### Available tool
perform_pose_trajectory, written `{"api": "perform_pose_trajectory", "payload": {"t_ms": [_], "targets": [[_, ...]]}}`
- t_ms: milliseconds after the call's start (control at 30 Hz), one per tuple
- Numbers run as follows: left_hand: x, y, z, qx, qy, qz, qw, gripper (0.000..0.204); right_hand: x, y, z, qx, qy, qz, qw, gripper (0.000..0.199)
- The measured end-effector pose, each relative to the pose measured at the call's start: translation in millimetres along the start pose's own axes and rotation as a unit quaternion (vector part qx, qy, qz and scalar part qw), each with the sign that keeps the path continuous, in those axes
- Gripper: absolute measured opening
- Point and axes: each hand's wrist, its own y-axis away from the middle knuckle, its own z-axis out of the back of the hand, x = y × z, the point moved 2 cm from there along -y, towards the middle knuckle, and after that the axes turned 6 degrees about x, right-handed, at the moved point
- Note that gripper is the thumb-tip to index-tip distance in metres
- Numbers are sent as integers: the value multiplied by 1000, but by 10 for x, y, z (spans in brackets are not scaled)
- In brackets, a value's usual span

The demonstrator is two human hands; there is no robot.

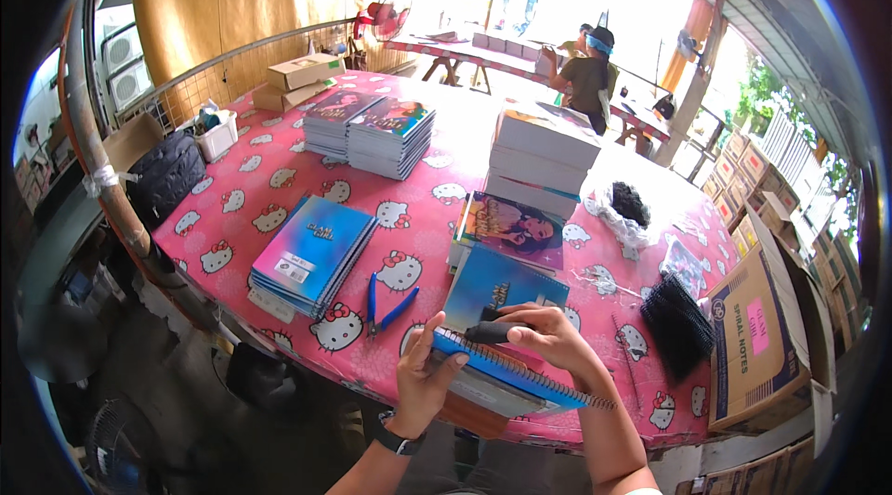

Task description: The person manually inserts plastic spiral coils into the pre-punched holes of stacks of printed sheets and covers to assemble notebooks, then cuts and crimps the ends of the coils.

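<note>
I see my left hand (423, 379) gripping the near end of a blue spiral notebook (506, 374), thumb up along its side, fingers wrapped under it — held tilted off the table edge, in front of me. My right hand (548, 335) comes over the top, fingers pinched narrow around a black tool handle (490, 332) pressed at the notebook's upper corner, by the spiral wire. Whether the tool's tip bites the wire I cannot tell.

The notebook hangs just past the near edge of the pink table (279, 170) with its cartoon-cat cloth. Just behind my hands lies another blue notebook, and behind that a stack with a dark illustrated cover (513, 227). To my left a blue-pink stack (311, 254) sits near the edge, with blue-handled pliers (383, 305) lying beside it — untouched. To my right a bundle of black spiral coils (676, 323) lies on the cloth, next to a brown cardboard box (757, 337). Farther back stand taller stacks (544, 156) and two more piles (381, 133). A person (587, 75) works at another table well beyond.
</note>
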Motion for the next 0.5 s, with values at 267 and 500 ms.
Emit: {"api": "perform_pose_trajectory", "payload": {"t_ms": [267, 500], "targets": [[-55, -167, 173, 79, 59, 35, 995, 33, -731, 1315, 415, -345, 255, -86, 899, 55], [-684, -291, -332, 188, 26, -23, 981, 20, 240, 1531, 448, -300, 158, 9, 941, 40]]}}
